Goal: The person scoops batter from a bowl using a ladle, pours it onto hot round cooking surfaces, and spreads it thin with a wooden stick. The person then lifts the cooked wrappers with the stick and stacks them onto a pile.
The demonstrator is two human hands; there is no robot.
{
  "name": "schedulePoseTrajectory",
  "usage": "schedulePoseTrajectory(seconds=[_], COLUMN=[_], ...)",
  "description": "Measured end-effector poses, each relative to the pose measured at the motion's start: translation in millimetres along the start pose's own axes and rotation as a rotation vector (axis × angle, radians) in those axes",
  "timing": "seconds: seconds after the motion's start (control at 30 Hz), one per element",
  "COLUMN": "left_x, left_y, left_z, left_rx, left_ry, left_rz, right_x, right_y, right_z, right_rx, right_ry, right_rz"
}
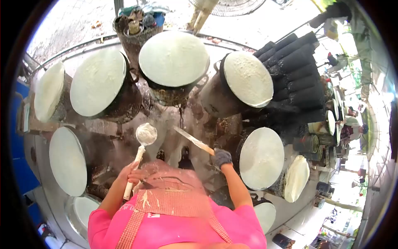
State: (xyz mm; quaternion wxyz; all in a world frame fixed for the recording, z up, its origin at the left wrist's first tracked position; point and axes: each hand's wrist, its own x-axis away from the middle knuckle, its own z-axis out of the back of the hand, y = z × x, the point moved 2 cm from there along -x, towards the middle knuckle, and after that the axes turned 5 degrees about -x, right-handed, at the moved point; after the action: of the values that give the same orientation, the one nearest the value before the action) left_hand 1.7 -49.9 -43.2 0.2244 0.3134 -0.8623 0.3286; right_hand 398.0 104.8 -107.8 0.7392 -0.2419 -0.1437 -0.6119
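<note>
My left hand [132, 173] is bare and closed around the pale handle of a ladle [146, 134]. Creamy white batter coats the ladle's round bowl, which is held out in front of me. A dark glove covers my right hand [222, 158], whose fingers are wrapped round the wooden handle of a long flat spatula [194, 141]. Its white-smeared blade points forward and left. Close to the right hand stands a round pan [262, 158] topped with a smooth white layer. Farther ahead, a large round white surface [174, 58] tops a drum-like stove.
More white-topped round pans curve around me, including one at the left [68, 161] and one at front right [248, 79]. Dark ridged sheets [290, 74] lie beyond at the right. A cluttered bucket [137, 31] stands at the back. People [352, 126] are far off right.
</note>
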Motion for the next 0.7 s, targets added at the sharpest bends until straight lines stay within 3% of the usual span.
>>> schedulePoseTrajectory(seconds=[0.1, 0.13, 0.23, 0.37, 0.47, 0.57, 0.7], left_x=[-12.6, -18.6, -34.8, -53.2, -67.2, -74.2, -76.8], left_y=[-7.7, -11.7, -35.5, -70.5, -84.2, -86.9, -83.0], left_z=[2.6, 10.0, 9.4, -7.3, 5.6, -7.6, -12.5], left_rx=[0.129, 0.117, 0.247, 0.573, 0.492, 0.672, 0.790], left_ry=[-0.126, -0.131, -0.234, -0.180, -0.398, -0.240, -0.182], left_rz=[-0.006, -0.057, -0.071, -0.254, -0.282, -0.362, -0.452], right_x=[-68.8, -96.8, -193.0, -311.0, -371.6, -404.0, -417.2], right_y=[-3.8, -5.8, 12.7, 47.6, 66.7, 79.8, 85.1], right_z=[10.4, 15.8, -8.8, -53.0, -84.6, -105.1, -113.4], right_rx=[0.228, 0.347, 0.571, 0.730, 0.801, 0.829, 0.841], right_ry=[-0.197, -0.362, -0.492, -0.489, -0.483, -0.491, -0.505], right_rz=[0.098, 0.097, 0.200, 0.254, 0.253, 0.256, 0.261])
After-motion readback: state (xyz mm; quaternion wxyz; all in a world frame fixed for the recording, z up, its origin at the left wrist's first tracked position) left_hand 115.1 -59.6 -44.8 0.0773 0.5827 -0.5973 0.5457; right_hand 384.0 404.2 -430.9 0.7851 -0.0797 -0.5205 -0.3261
